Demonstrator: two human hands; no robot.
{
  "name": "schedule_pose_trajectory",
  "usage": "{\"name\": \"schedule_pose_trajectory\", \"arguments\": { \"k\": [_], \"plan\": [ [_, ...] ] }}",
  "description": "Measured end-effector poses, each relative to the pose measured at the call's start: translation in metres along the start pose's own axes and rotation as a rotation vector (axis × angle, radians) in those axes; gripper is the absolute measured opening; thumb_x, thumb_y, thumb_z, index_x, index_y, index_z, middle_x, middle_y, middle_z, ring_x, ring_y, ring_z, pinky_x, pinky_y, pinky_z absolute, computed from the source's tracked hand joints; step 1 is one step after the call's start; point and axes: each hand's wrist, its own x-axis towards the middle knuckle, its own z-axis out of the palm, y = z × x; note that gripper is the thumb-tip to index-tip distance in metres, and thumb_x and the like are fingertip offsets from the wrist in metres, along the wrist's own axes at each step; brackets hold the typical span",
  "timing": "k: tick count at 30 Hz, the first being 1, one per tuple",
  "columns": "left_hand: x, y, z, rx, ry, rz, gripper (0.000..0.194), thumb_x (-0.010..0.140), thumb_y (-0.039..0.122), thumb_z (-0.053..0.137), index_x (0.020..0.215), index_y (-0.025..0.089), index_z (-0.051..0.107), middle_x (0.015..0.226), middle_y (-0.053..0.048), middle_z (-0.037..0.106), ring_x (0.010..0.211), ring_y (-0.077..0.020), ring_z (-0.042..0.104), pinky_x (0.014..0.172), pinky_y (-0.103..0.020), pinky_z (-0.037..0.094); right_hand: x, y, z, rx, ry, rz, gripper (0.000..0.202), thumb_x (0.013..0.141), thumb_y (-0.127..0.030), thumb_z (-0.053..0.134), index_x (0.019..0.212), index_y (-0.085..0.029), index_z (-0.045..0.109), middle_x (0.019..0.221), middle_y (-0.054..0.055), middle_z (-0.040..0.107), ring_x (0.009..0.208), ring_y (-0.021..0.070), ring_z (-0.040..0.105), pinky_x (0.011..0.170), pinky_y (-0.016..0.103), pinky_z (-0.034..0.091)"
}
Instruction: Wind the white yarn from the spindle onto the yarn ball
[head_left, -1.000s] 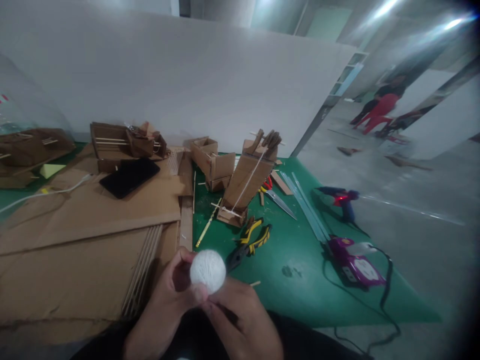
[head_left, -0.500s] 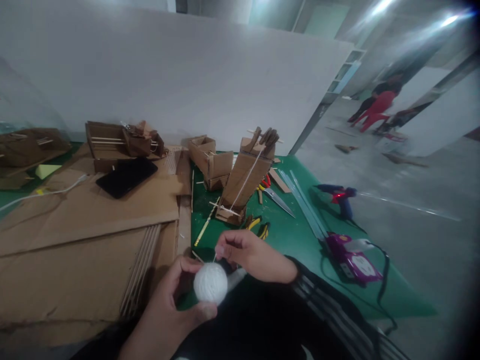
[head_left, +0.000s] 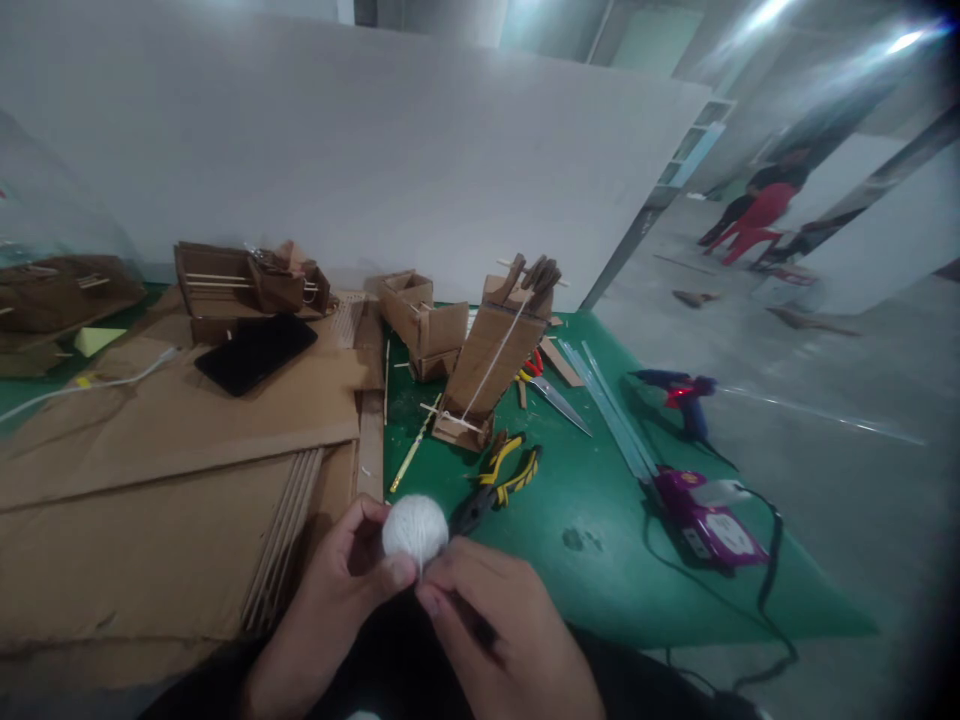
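Note:
A ball of white yarn [head_left: 415, 527] sits between the fingers and thumb of my left hand [head_left: 330, 590], near the table's front edge. Close against its lower right side, my right hand [head_left: 502, 610] is closed in a pinch on the strand of yarn, of which only a short piece shows. Just beyond my right hand lie yellow-and-black pliers [head_left: 501, 482], their jaws pointing toward the ball. Farther back stands a tall cardboard model [head_left: 491, 355] with a white string stretched along it, and a yellowish drill bit [head_left: 411, 455] lies to its left.
Cardboard sheets [head_left: 172, 430] cover the left side, with a black phone [head_left: 256, 354] on them. Scissors [head_left: 555, 395], clear glue sticks [head_left: 607, 410], a glue gun [head_left: 682, 395] and a purple power strip [head_left: 709, 525] with a cable occupy the green table's right. A white partition [head_left: 360, 150] stands behind.
My right hand has moved from above the yarn ball down to its lower right, uncovering the pliers. The ball and my left hand have shifted slightly upward.

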Motion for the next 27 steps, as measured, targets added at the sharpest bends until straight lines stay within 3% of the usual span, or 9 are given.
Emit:
{"name": "schedule_pose_trajectory", "arguments": {
  "k": [6, 10, 14, 18, 22, 27],
  "plan": [
    [-0.001, -0.001, 0.002, -0.074, 0.040, 0.031, 0.023, 0.081, 0.034, 0.075, 0.093, 0.023, 0.058, 0.081, 0.004, 0.063, 0.076, -0.0110, 0.054, 0.070, -0.020, 0.043, -0.002, 0.011, 0.016, 0.025, -0.005, -0.044, 0.023, 0.093, -0.015, 0.047, 0.075, -0.015, 0.061, 0.072, 0.004, 0.060, 0.065, 0.0139, 0.051, 0.060, 0.024, 0.037],
    [-0.003, 0.003, 0.006, -0.125, 0.037, 0.050, 0.032, 0.074, 0.041, 0.080, 0.090, 0.023, 0.059, 0.079, 0.003, 0.061, 0.074, -0.0121, 0.052, 0.067, -0.020, 0.041, 0.007, 0.026, 0.015, 0.119, -0.113, -0.007, 0.021, 0.092, -0.017, 0.049, 0.077, -0.014, 0.063, 0.073, 0.003, 0.061, 0.067, 0.0136, 0.053, 0.064, 0.024, 0.039],
    [-0.008, 0.010, 0.008, -0.127, -0.010, 0.052, 0.042, 0.065, 0.049, 0.084, 0.087, 0.020, 0.062, 0.078, 0.002, 0.061, 0.070, -0.0118, 0.050, 0.063, -0.020, 0.038, 0.028, 0.048, -0.003, 0.221, -0.302, 0.094, 0.022, 0.090, -0.022, 0.056, 0.072, -0.013, 0.062, 0.069, 0.001, 0.058, 0.065, 0.0125, 0.051, 0.062, 0.022, 0.040],
    [-0.016, 0.017, 0.008, -0.014, -0.077, -0.024, 0.046, 0.063, 0.048, 0.084, 0.095, 0.022, 0.063, 0.085, 0.000, 0.066, 0.074, -0.0137, 0.054, 0.064, -0.021, 0.039, 0.051, 0.058, -0.030, 0.216, -0.380, 0.291, 0.024, 0.091, -0.028, 0.056, 0.077, -0.012, 0.067, 0.064, 0.000, 0.058, 0.060, 0.0113, 0.050, 0.057, 0.021, 0.039],
    [-0.018, 0.015, 0.009, 0.173, 0.014, -0.051, 0.037, 0.068, 0.034, 0.083, 0.097, 0.023, 0.062, 0.090, -0.001, 0.070, 0.083, -0.0181, 0.061, 0.074, -0.025, 0.043, 0.061, 0.049, -0.048, 0.228, -0.368, 0.328, 0.026, 0.092, -0.029, 0.054, 0.078, -0.012, 0.066, 0.062, -0.002, 0.054, 0.057, 0.0102, 0.049, 0.053, 0.020, 0.038],
    [-0.013, 0.011, 0.013, 0.287, 0.090, -0.010, 0.033, 0.073, 0.027, 0.077, 0.100, 0.024, 0.059, 0.099, -0.004, 0.072, 0.094, -0.0240, 0.065, 0.082, -0.032, 0.047, 0.051, 0.018, -0.048, 0.137, -0.260, 0.241, 0.024, 0.093, -0.024, 0.050, 0.074, -0.014, 0.061, 0.063, -0.002, 0.054, 0.059, 0.0103, 0.047, 0.053, 0.021, 0.035]
  ]
}}
